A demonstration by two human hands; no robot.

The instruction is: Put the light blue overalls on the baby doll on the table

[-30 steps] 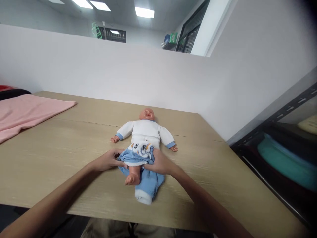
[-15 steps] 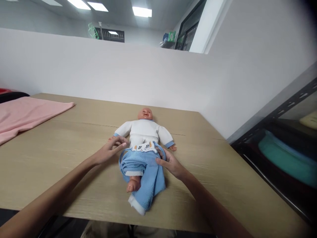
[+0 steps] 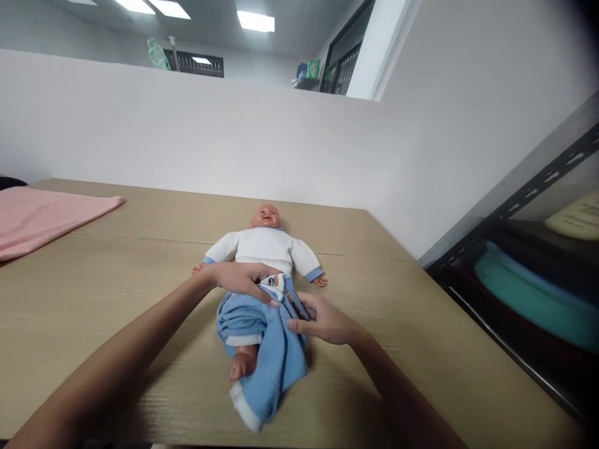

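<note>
- A doll (image 3: 266, 216) lies on its back on the bench (image 3: 397, 337), head toward the white wall (image 3: 210, 137), feet toward the person, arms spread to both sides
- It wears a white top (image 3: 262, 246) with blue cuffs
- Blue trousers (image 3: 276, 349) cover its lower body, one leg bunched in folds above a bare foot (image 3: 243, 363), which pokes out past the white hem
- The other trouser leg lies limp, slanting toward the near side of the bench, with no foot showing at its hem
- The left hand (image 3: 241, 278) reaches across the doll's waist, its fingers gripping the waistband by the printed patch, thumb in front
- The right hand (image 3: 330, 321) is at the right side of the waist, thumb against the outside of the fabric and other fingers partly hidden in the waistband; how firmly they close on it cannot be made out
- A pink cloth (image 3: 51, 218) lies at the far left of the bench, well apart from the doll
- A dark shelf rack (image 3: 524, 196) stands at the right, holding a teal item (image 3: 528, 302)
</note>
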